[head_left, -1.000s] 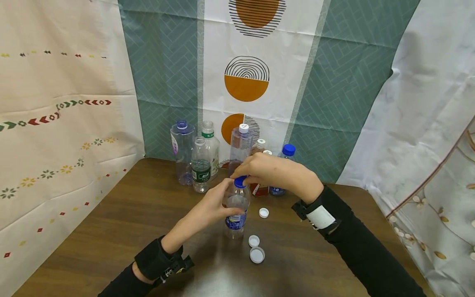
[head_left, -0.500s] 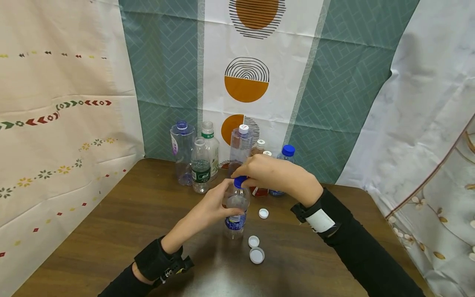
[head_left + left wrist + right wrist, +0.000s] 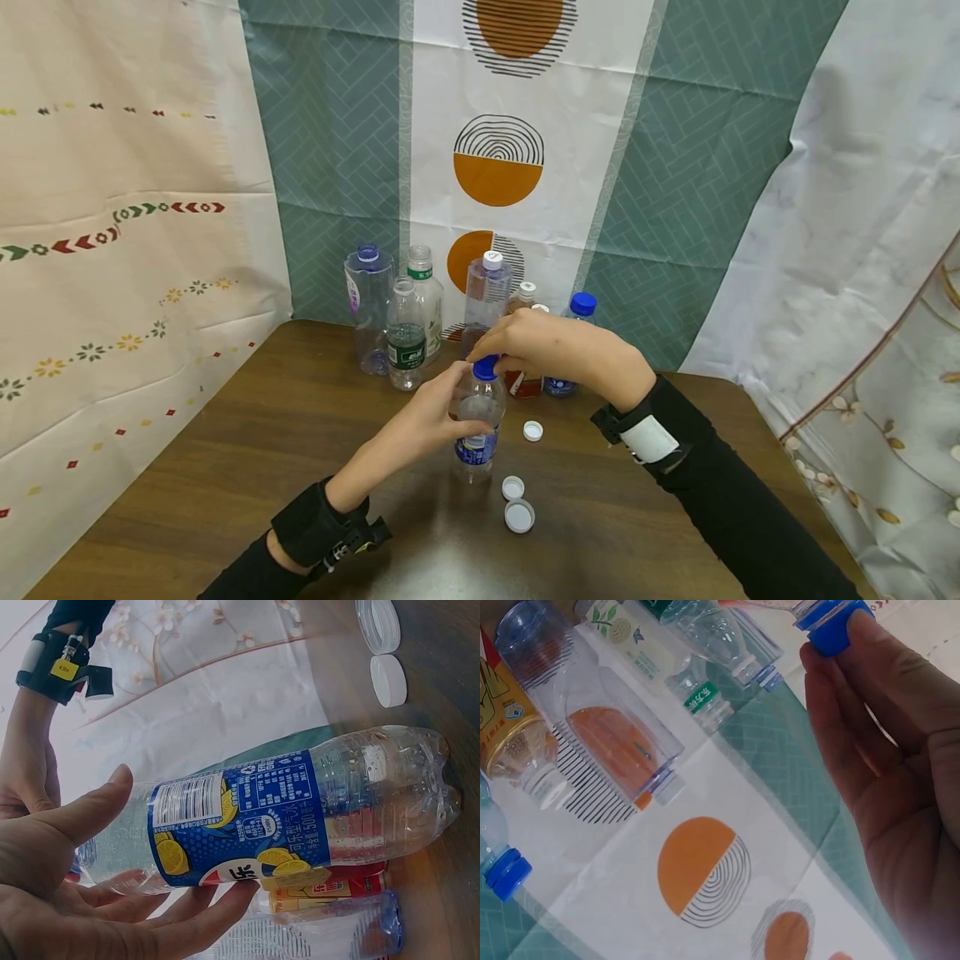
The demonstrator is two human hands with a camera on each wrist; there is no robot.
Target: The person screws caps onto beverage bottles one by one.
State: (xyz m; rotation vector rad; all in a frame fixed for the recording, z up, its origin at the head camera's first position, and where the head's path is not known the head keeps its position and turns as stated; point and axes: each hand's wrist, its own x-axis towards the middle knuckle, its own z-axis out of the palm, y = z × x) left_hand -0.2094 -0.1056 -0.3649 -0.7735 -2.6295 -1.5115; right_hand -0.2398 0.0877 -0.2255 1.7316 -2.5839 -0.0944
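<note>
A clear plastic bottle (image 3: 247, 817) with a blue, lemon-printed label stands upright on the wooden table in the head view. My left hand (image 3: 423, 417) grips its upper body, thumb on the near side and fingers round the far side. At the bottle's mouth sits a blue cap (image 3: 836, 628), and my right hand (image 3: 551, 346) pinches it from above between thumb and fingers. In the head view the right hand partly covers the cap. Whether the cap is fully seated cannot be told.
Three white caps lie on the table (image 3: 600, 500) right of the bottle: one white cap (image 3: 532, 431) farther back, another white cap (image 3: 513, 487) beside a larger cap (image 3: 519, 516). Behind stand several bottles, including a green-labelled bottle (image 3: 406, 342) and a blue-capped bottle (image 3: 582, 307).
The right hand shifts slightly at the cap, its fingers and wrist turning a little. The left hand and the bottle stay in place.
</note>
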